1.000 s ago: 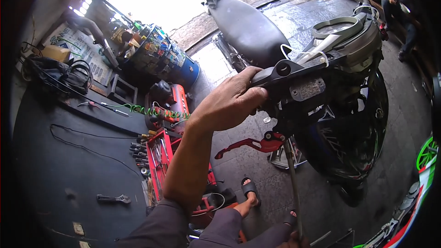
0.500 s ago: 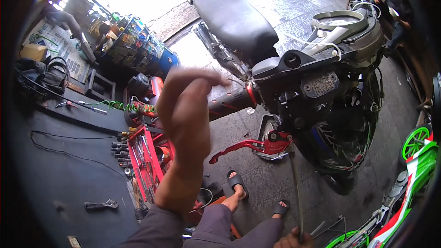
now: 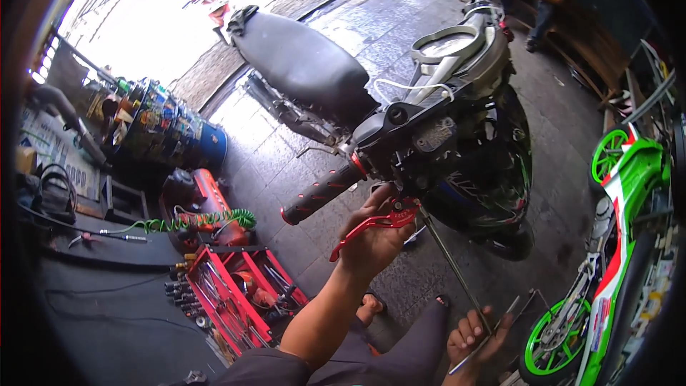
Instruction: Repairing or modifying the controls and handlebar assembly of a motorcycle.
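Observation:
A red brake lever (image 3: 386, 221) sits on the motorcycle's handlebar, below the black grip (image 3: 325, 189) with red accents. My left hand (image 3: 371, 243) reaches up behind the lever, its fingers curled round the lever's base and partly hidden by it. My right hand (image 3: 475, 336), low in view, is closed on the crossbar of a long T-handle wrench (image 3: 451, 263). The wrench's thin shaft slants up to the lever's pivot end, where its tip meets the mount; the exact contact is too small to make out.
The motorcycle's black seat (image 3: 300, 50) extends behind the stripped handlebar. At left stand a red tool tray (image 3: 236, 300), a red compressor (image 3: 214, 204) with a green coiled hose, and a blue drum (image 3: 214, 144). A green-and-white motorcycle (image 3: 618, 243) is at right; a person sits on a bench (image 3: 597, 46) behind.
My left hand has come down from beside the grip to the brake lever. My right hand has risen into fuller view with the wrench's crossbar. The whole view has shifted.

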`<state>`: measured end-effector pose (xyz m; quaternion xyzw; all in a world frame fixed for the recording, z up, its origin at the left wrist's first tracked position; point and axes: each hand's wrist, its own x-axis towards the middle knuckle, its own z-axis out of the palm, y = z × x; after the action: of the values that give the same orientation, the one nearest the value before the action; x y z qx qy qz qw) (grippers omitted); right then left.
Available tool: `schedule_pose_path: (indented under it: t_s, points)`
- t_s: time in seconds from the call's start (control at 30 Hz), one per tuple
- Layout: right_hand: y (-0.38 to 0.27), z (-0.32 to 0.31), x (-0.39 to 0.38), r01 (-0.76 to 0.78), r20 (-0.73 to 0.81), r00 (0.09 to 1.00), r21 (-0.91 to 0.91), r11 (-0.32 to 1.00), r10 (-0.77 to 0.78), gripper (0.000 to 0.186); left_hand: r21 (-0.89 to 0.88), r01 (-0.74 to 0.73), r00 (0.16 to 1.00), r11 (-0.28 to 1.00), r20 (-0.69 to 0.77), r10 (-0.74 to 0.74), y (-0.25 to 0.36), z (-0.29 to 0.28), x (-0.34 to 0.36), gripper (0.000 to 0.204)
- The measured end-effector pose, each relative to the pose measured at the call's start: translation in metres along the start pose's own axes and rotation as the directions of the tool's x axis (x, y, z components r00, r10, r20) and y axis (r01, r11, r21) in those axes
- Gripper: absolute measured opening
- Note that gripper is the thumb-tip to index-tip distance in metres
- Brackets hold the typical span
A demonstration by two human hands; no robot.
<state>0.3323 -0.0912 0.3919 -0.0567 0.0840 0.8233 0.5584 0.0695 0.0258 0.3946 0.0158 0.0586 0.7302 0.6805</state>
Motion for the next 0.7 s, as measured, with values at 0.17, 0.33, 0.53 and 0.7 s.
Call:
schedule_pose_path:
  t_s: [0.17,0.33,0.53,0.7]
  points:
    - [-0.001,-0.017,-0.001,0.058,0.073,0.996,-0.094,0.994,-0.052,0.082,0.176,0.081,0.996,0.981,0.025,-0.086,-0.005,-0.003,0.022,0.024]
    - [0.012,-0.030,0.006,0.128,0.152,0.982,-0.077,0.989,-0.116,0.074,0.333,0.069,0.995,0.940,-0.095,-0.040,0.001,-0.003,0.022,0.018]
    - [0.000,-0.045,0.009,0.345,0.168,0.925,0.005,0.939,-0.341,0.040,0.202,0.004,0.974,0.979,-0.224,0.043,-0.010,0.001,0.020,0.015]
    - [-0.060,-0.017,-0.017,0.533,0.092,0.844,-0.260,0.805,-0.529,0.025,0.314,0.008,0.956,0.950,-0.281,0.085,-0.012,-0.005,0.021,0.015]
